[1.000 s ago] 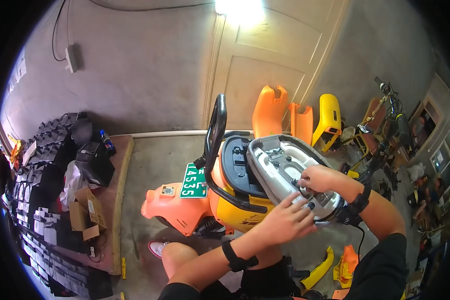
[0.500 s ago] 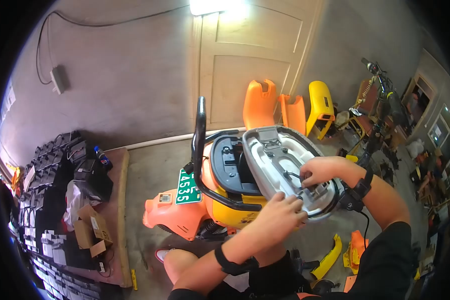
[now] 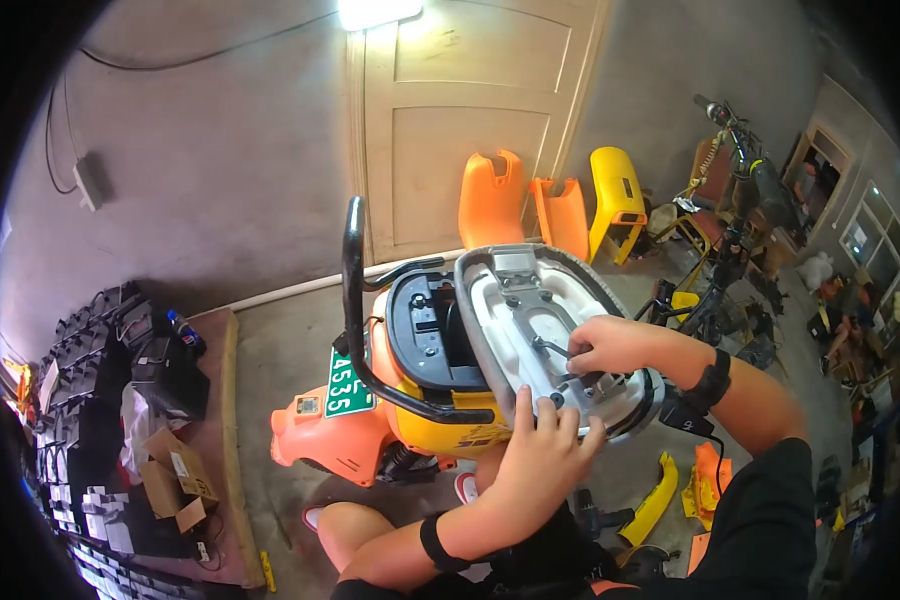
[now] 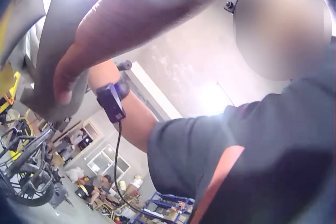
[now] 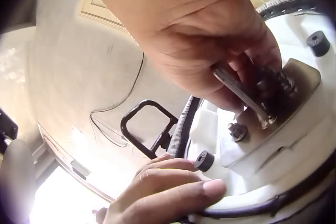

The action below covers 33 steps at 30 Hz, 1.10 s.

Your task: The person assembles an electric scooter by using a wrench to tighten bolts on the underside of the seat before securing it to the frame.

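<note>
The scooter seat [image 3: 515, 330] lies tipped with its white underside up and its grey cover round the edge. My left hand [image 3: 545, 455] grips its near rim, fingers spread over the inside. In the left wrist view, a digit of that left hand [image 4: 71, 74] presses the grey outer side. My right hand [image 3: 610, 345] pinches at the metal bracket [image 5: 302, 74] on the underside, where a flat metal bar [image 5: 239, 91] stands beside its fingers. A bolt [image 5: 237, 130] shows nearby; I cannot tell what lies between the fingertips. Black rubber bumpers [image 5: 317, 43] stick up around the bracket.
The orange and yellow scooter body [image 3: 345, 440] stands behind the seat, with a black grab rail [image 3: 355, 290]. Loose panels [image 3: 490, 200] lean at the door. Yellow trim [image 3: 650, 505] lies on the floor. Stacked batteries [image 3: 80, 400] and a cardboard box [image 3: 175, 475] fill the left.
The scooter and seat have shifted left in the head view. The left hand's fingers have spread further over the rim; the right hand stays at the bracket.
</note>
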Tool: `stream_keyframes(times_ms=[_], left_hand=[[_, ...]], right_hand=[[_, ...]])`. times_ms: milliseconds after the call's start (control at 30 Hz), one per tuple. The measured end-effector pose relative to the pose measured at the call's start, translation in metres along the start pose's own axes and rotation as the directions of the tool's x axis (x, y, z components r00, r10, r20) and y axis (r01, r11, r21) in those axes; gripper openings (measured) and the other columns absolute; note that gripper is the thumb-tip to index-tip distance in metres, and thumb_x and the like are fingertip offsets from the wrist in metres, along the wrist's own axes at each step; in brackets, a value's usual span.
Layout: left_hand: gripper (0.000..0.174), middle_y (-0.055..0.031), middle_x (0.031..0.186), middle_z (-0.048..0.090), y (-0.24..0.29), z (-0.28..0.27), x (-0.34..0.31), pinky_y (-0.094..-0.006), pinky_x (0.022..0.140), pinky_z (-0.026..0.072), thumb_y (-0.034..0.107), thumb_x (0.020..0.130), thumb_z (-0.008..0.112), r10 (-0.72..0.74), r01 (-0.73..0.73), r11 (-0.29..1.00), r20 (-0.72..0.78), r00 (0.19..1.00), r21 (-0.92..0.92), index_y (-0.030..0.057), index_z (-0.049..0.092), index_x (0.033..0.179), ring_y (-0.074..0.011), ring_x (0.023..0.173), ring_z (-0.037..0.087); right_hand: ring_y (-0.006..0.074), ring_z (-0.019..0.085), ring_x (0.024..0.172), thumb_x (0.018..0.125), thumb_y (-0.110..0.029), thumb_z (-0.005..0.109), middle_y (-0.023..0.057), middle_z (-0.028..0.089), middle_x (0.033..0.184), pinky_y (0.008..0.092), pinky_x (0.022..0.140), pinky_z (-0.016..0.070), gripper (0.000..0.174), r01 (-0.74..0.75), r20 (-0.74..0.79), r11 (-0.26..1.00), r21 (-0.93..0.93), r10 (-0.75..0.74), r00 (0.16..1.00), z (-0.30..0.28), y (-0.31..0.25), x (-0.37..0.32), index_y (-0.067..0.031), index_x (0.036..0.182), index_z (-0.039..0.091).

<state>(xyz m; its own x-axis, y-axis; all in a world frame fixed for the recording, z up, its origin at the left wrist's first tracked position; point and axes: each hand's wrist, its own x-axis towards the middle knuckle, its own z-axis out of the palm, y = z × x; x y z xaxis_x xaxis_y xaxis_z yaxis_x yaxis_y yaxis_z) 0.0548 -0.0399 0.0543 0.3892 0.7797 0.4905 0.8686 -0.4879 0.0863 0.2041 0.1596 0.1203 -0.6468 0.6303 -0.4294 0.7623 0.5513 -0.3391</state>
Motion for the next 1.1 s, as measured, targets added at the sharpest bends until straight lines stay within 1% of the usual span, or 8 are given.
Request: stream_keyframes(times_ms=[267, 467, 567, 667, 800, 867, 1033, 1100], left_hand=[[0.039, -0.0125, 0.115, 0.066, 0.034, 0.035, 0.002, -0.0549, 0.106, 0.0470, 0.021, 0.085, 0.065, 0.111, -0.093, 0.987, -0.130, 0.985, 0.134, 0.0039, 0.067, 0.121, -0.0296, 0.118, 0.061], [0.028, -0.0141, 0.114, 0.069, 0.025, 0.028, 0.003, -0.0495, 0.106, 0.0494, 0.020, 0.085, 0.065, 0.139, -0.124, 0.988, -0.166, 0.976, 0.096, 0.0018, 0.068, 0.106, -0.0322, 0.129, 0.062], [0.022, -0.0151, 0.109, 0.070, 0.026, 0.041, 0.000, -0.0453, 0.106, 0.0513, 0.018, 0.086, 0.065, 0.130, -0.114, 0.984, -0.112, 0.985, 0.136, 0.0012, 0.065, 0.100, -0.0351, 0.127, 0.066], [0.019, -0.0154, 0.101, 0.071, 0.024, 0.042, -0.001, -0.0426, 0.103, 0.0540, 0.017, 0.087, 0.064, 0.143, -0.121, 0.982, -0.159, 0.977, 0.143, 0.0013, 0.063, 0.097, -0.0362, 0.120, 0.071], [0.019, -0.0159, 0.098, 0.072, 0.026, 0.047, -0.001, -0.0437, 0.101, 0.0560, 0.016, 0.088, 0.064, 0.129, -0.101, 0.982, -0.178, 0.976, 0.159, 0.0007, 0.063, 0.098, -0.0362, 0.120, 0.071], [0.019, -0.0176, 0.099, 0.073, 0.027, 0.049, -0.001, -0.0440, 0.102, 0.0561, 0.016, 0.088, 0.064, 0.115, -0.089, 0.986, -0.191, 0.975, 0.139, 0.0005, 0.063, 0.099, -0.0368, 0.121, 0.071], [0.020, -0.0193, 0.100, 0.074, 0.027, 0.048, -0.001, -0.0444, 0.102, 0.0557, 0.016, 0.088, 0.064, 0.119, -0.095, 0.987, -0.190, 0.975, 0.133, 0.0000, 0.063, 0.099, -0.0378, 0.121, 0.071], [0.020, -0.0196, 0.100, 0.074, 0.026, 0.049, -0.001, -0.0446, 0.102, 0.0556, 0.016, 0.088, 0.064, 0.122, -0.097, 0.986, -0.188, 0.975, 0.137, -0.0001, 0.064, 0.099, -0.0380, 0.121, 0.071]], right_hand=[[0.0303, 0.074, 0.083, 0.094, -0.034, 0.072, 0.0203, 0.077, 0.093, 0.0401, 0.078, 0.0572, 0.041, -0.015, -0.080, 1.000, -0.025, 0.013, 0.997, 0.026, -0.014, 0.005, 0.0053, 0.105, 0.075], [0.0325, 0.072, 0.085, 0.095, -0.036, 0.069, 0.0212, 0.076, 0.096, 0.0433, 0.080, 0.0563, 0.044, -0.033, 0.122, 0.999, 0.022, 0.030, 0.992, 0.009, -0.022, 0.009, 0.0053, 0.108, 0.073], [0.0359, 0.073, 0.089, 0.094, -0.037, 0.069, 0.0208, 0.076, 0.098, 0.0447, 0.083, 0.0565, 0.045, 0.031, 0.146, 0.985, -0.169, -0.006, 0.989, 0.007, -0.024, 0.015, 0.0057, 0.108, 0.072], [0.0386, 0.073, 0.093, 0.090, -0.040, 0.071, 0.0197, 0.076, 0.099, 0.0460, 0.087, 0.0565, 0.049, 0.025, 0.108, 0.963, -0.267, 0.004, 0.994, 0.010, -0.021, 0.015, 0.0042, 0.111, 0.071], [0.0411, 0.066, 0.117, 0.083, -0.046, 0.075, 0.0253, 0.069, 0.125, 0.0466, 0.097, 0.0555, 0.063, -0.017, -0.146, 0.918, -0.396, -0.045, 0.988, 0.014, -0.025, 0.002, 0.0042, 0.121, 0.066], [0.0487, 0.058, 0.127, 0.082, -0.054, 0.077, 0.0326, 0.061, 0.135, 0.0464, 0.107, 0.0497, 0.080, -0.192, -0.234, 0.869, -0.457, 0.091, 0.968, 0.013, -0.033, -0.004, 0.0101, 0.126, 0.062], [0.0429, 0.071, 0.107, 0.088, -0.080, 0.052, 0.0313, 0.075, 0.108, 0.0470, 0.102, 0.0526, 0.094, -0.095, 0.041, 0.811, -0.577, 0.144, 0.989, -0.005, -0.027, 0.007, 0.0082, 0.103, 0.079], [0.0465, 0.070, 0.109, 0.087, -0.080, 0.055, 0.0337, 0.073, 0.110, 0.0475, 0.102, 0.0529, 0.096, -0.113, 0.066, 0.813, -0.571, 0.182, 0.981, -0.008, -0.033, 0.007, 0.0112, 0.105, 0.077]])
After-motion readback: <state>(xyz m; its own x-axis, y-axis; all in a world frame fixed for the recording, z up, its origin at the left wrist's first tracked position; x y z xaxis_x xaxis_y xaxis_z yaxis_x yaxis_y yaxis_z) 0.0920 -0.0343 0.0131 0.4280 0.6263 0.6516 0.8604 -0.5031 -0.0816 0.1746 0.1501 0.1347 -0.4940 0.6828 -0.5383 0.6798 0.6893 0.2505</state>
